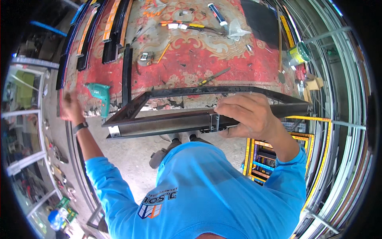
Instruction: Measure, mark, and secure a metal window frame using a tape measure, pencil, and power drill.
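A dark metal window frame (167, 120) lies across the near edge of the worktable, its near side facing me. My right hand (248, 115) grips that near side, thumb below and fingers over the top. Beside the fingertips, a small silvery metal piece (215, 122) sits in the frame's profile; whether the fingers touch it I cannot tell. Off to the left, my left hand (71, 107) is raised away from the frame and smeared by motion, so its fingers are unclear. The nearest thing to it is a green power drill (100, 95) lying on the table.
The worktable has a worn red patterned covering (183, 59). On it lie a tape measure (145, 59), a yellow pencil (163, 53), a knife-like tool (215, 76) and a sealant tube (217, 14). Dark profiles (113, 32) occupy the far left; long metal lengths (354, 99) line the right.
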The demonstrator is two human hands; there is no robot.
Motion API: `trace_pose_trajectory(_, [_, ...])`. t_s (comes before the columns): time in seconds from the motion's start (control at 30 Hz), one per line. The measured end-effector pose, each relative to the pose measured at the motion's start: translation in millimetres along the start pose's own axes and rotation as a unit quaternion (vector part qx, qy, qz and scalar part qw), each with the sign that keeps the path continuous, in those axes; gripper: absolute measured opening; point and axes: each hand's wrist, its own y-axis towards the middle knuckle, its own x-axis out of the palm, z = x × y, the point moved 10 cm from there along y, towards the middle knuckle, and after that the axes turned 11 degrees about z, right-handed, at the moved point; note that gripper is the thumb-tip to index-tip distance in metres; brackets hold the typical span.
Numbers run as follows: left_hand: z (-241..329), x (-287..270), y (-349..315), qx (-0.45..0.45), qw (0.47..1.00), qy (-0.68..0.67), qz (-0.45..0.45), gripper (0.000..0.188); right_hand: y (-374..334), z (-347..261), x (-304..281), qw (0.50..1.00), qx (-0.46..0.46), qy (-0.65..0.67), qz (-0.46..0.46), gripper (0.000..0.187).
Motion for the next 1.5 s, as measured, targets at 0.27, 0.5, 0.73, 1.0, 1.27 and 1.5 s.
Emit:
trace_pose_trajectory(0.27, [-202.8, 149.6, -85.2, -0.031, 0.911, 0.362, -0.197, 0.155, 9.4, 16.6, -0.9, 0.999, 0.009, 0.031, 0.004, 0.06])
trace_pose_trajectory(0.5, [-199.0, 153.0, -72.2, -0.111, 0.924, 0.289, -0.226, 0.157, 9.7, 20.5, 2.3, 0.999, 0.031, 0.035, -0.006, 0.059])
trace_pose_trajectory(0.73, [-62.4, 5.6, 0.1, -0.131, 0.964, 0.113, -0.2, 0.079, 10.4, 18.0, 2.2, 0.997, 0.014, 0.076, 0.011, 0.064])
trace_pose_trajectory(1.0, [218.5, -238.0, 20.4, -0.007, 0.986, -0.023, -0.167, 0.063, 9.6, 13.5, 1.6, 0.996, -0.007, 0.087, 0.03, 0.059])
trace_pose_trajectory(1.27, [375.1, -296.8, -40.7, 0.14, 0.931, 0.067, -0.33, 0.082, 9.0, 15.2, 2.7, 0.996, 0.003, 0.084, 0.035, 0.055])
trace_pose_trajectory(1.5, [532.9, -230.8, -105.9, 0.327, 0.856, 0.051, -0.396, 0.102, 3.1, 11.0, 6.1, 0.997, 0.009, 0.069, 0.018, 0.051])
